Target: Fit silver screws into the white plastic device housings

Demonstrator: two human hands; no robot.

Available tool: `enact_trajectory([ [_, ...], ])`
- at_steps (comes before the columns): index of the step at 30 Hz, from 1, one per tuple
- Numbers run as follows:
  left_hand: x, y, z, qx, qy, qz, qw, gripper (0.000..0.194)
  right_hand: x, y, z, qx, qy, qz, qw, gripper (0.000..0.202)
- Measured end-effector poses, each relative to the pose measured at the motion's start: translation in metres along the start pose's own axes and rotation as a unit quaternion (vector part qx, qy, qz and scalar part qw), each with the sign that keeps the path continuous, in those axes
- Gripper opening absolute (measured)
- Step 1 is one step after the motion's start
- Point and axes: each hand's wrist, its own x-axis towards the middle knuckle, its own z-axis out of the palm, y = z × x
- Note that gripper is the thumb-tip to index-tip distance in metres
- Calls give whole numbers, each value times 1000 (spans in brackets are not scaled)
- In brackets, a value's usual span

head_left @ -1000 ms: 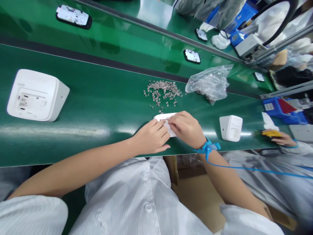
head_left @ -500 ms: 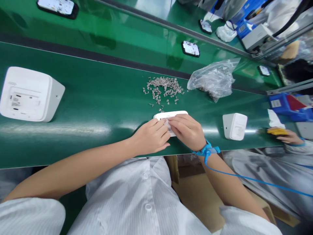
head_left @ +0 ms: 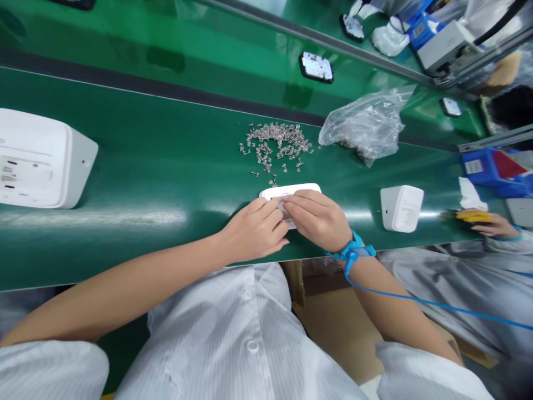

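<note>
A white plastic device (head_left: 291,190) lies on the green work surface close to its front edge, partly covered by both hands. My left hand (head_left: 258,229) is over its left side, fingers curled and fingertips pinched together near the middle. My right hand (head_left: 320,219), with a blue strap (head_left: 353,251) at the wrist, reaches in from the right, its fingers pressed together at the same spot. Whatever small piece is between the fingertips is hidden. Just beyond the device is a scattered heap of small metal parts (head_left: 278,140).
A clear plastic bag (head_left: 366,125) of metal parts lies at the back right. White housings stand at far left (head_left: 33,161) and right (head_left: 402,209). Behind a dark rail, black-backed boards (head_left: 317,67) rest on a green strip. Another person's hand (head_left: 497,226) holds something yellow at right.
Both hands stay at the white device with only slight finger movement. The boards on the rear strip have shifted left, and the view has moved a little.
</note>
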Motion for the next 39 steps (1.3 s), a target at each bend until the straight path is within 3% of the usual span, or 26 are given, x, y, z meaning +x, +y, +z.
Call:
enact_trajectory([
  [6, 1, -1, 0, -10, 2, 1, 1000, 32, 3, 0, -3, 15, -32, -11, 999, 26],
  [12, 0, -2, -3, 7, -20, 15, 1000, 29, 7, 4, -1, -6, 77, 99, 992, 13],
  [14, -1, -1, -3, 15, -19, 17, 1000, 30, 13, 5, 0, -24, 82, 112, 990, 14],
  [24, -3, -2, -4, -8, -21, -4, 1000, 35, 24, 2, 5, -37, 48, 146, 987, 15],
  [30, -4, -2, -4, -9, -16, -11, 1000, 32, 27, 2, 2, -75, -8, 143, 987, 16],
  [39, -4, 2, -5, -81, -6, -43, 996, 54, 38, 2, -3, -159, -74, 69, 982, 19],
])
